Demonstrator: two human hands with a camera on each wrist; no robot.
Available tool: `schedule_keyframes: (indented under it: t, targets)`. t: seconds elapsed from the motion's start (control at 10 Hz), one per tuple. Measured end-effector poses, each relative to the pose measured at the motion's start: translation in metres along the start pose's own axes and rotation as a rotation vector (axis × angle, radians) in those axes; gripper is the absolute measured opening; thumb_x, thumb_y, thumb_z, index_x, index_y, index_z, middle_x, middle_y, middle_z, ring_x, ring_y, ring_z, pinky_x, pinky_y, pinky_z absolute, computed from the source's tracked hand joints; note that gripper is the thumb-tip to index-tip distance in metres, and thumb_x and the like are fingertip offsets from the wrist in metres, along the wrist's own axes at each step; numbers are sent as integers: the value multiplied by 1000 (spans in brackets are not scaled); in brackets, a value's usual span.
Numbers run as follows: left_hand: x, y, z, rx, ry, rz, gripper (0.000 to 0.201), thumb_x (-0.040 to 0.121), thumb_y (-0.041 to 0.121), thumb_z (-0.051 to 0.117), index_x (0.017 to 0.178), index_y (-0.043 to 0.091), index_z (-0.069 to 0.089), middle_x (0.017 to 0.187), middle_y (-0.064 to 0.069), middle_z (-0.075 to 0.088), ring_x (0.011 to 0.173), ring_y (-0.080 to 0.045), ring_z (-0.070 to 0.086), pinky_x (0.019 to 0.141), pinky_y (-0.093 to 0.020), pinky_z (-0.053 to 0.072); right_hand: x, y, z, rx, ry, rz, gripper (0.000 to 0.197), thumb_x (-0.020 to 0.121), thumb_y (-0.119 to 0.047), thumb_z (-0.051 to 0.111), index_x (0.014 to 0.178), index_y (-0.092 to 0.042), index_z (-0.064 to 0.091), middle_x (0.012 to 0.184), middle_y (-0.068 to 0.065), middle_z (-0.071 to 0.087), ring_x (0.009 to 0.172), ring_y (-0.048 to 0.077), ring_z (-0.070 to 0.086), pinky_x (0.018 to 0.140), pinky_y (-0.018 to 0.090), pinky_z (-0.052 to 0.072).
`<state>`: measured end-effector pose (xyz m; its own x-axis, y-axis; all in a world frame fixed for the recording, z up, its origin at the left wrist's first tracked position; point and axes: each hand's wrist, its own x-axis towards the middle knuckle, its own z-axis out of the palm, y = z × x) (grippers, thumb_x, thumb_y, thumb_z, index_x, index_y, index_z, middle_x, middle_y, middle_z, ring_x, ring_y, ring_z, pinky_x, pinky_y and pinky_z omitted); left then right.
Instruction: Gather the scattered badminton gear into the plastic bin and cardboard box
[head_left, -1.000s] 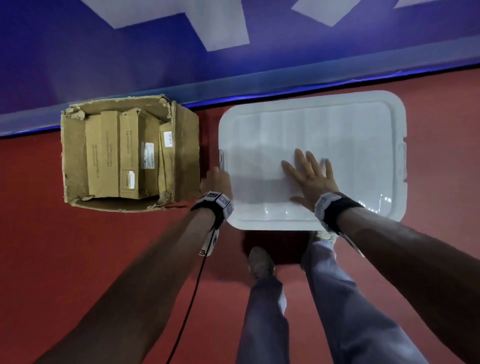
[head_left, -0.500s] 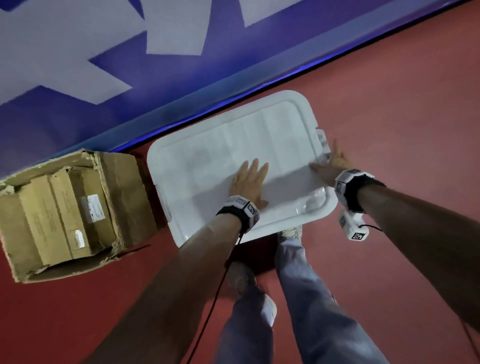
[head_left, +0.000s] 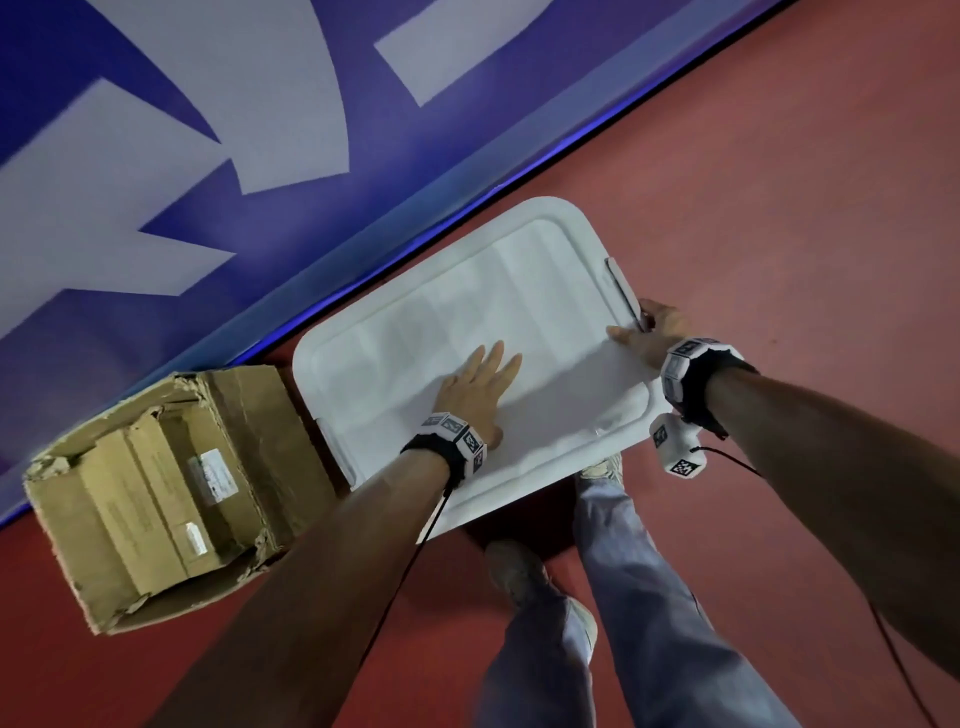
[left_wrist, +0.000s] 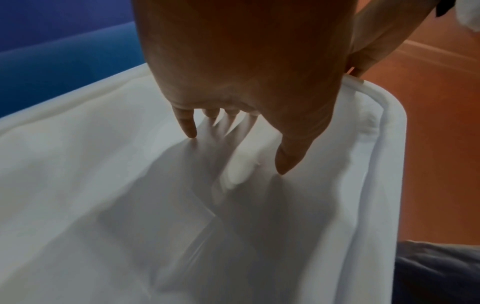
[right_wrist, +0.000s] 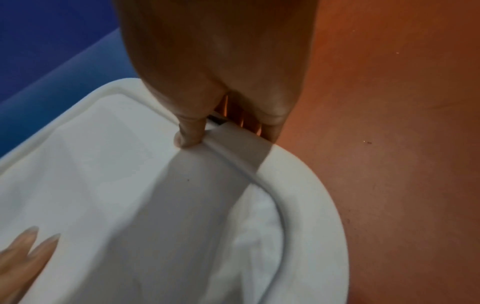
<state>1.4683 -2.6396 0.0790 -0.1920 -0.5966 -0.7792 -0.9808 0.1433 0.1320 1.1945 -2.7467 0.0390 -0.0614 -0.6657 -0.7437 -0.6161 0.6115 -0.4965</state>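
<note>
Red floor meets a blue wall (head_left: 156, 156) in the upper left. At lower left sits the cardboard box (head_left: 171, 493); beside it, centre frame, the plastic bin's lid (head_left: 493, 291), left hand (head_left: 475, 387) flat on it, fingers spread. At right, right hand (head_left: 652, 332) grips its edge.

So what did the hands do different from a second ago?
The left hand left the bin's left edge and now lies flat on the white lid. The right hand moved off the lid's middle to its right end, thumb on top and fingers curled at the latch. The lid stayed on the bin, and the cardboard box stayed beside it.
</note>
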Motion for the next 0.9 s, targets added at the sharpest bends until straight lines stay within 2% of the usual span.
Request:
schedule_keyframes:
  t: [0.1, 0.2, 0.3, 0.4, 0.5, 0.6, 0.7, 0.8, 0.9]
  targets:
    - [-1, 4, 3, 22, 18, -21, 120, 81, 34, 76, 161, 38, -14, 170, 9, -21, 159, -19, -11, 121, -45, 28, -5, 3, 9, 29, 53, -41, 15, 93, -19, 75, 103, -14, 66, 78, 5, 54, 83, 21, 46, 62, 25, 40]
    - [-2, 5, 4, 29, 23, -32, 119, 82, 34, 75, 161, 39, -14, 170, 9, -22, 158, -19, -11, 121, -45, 29, -10, 1, 12, 47, 67, -40, 34, 96, -16, 71, 125, -1, 63, 98, 19, 65, 88, 26, 53, 76, 21, 46]
    - [-3, 3, 2, 11, 36, -28, 115, 84, 32, 73, 161, 40, -12, 170, 10, -20, 159, -17, -9, 122, -44, 28, -8, 2, 12, -69, 82, -102, 24, 95, -18, 70, 84, -9, 52, 70, 0, 40, 74, 22, 37, 59, 33, 33]
    - [-5, -2, -1, 4, 53, -27, 112, 84, 26, 70, 161, 41, -10, 170, 11, -17, 159, -16, -8, 122, -42, 27, -8, -3, 10, -91, 92, -151, 28, 95, -16, 70, 83, -8, 46, 70, 1, 34, 73, 20, 32, 53, 28, 27]
    - [-3, -9, -8, -13, 71, -11, 109, 83, 20, 65, 162, 42, -8, 170, 13, -17, 158, -13, -8, 123, -40, 25, -4, -13, 7, -105, 99, -176, 27, 96, -17, 69, 88, 1, 51, 75, 7, 38, 75, 19, 33, 59, 32, 26]
    - [-2, -7, -16, -59, 63, -10, 104, 86, 21, 64, 162, 41, -4, 171, 13, -15, 158, -13, -7, 124, -37, 24, 2, -20, 0, -144, 78, -198, 24, 97, -20, 67, 99, 2, 57, 80, 11, 48, 75, 21, 39, 63, 30, 31]
    - [3, 0, -20, -42, 18, -38, 101, 91, 29, 66, 163, 38, -3, 171, 11, -15, 159, -15, -6, 125, -37, 24, 6, -21, -1, -235, 50, -180, 21, 99, -19, 64, 104, 0, 57, 86, 14, 54, 78, 26, 47, 67, 30, 34]
    - [0, 4, -24, -75, -4, -67, 101, 91, 36, 70, 164, 36, -1, 172, 8, -13, 159, -20, -3, 125, -44, 25, -2, -38, -6, -329, -5, -112, 12, 98, -11, 59, 96, -7, 48, 86, 13, 52, 81, 27, 46, 68, 30, 32]
    - [-14, 9, -28, -227, 49, -113, 90, 91, 35, 67, 163, 32, 12, 172, 5, 2, 157, -27, 13, 122, -48, 29, -14, -55, -8, -561, -67, -127, 31, 97, -15, 56, 126, -15, 46, 123, 18, 53, 104, 37, 54, 85, 41, 46]
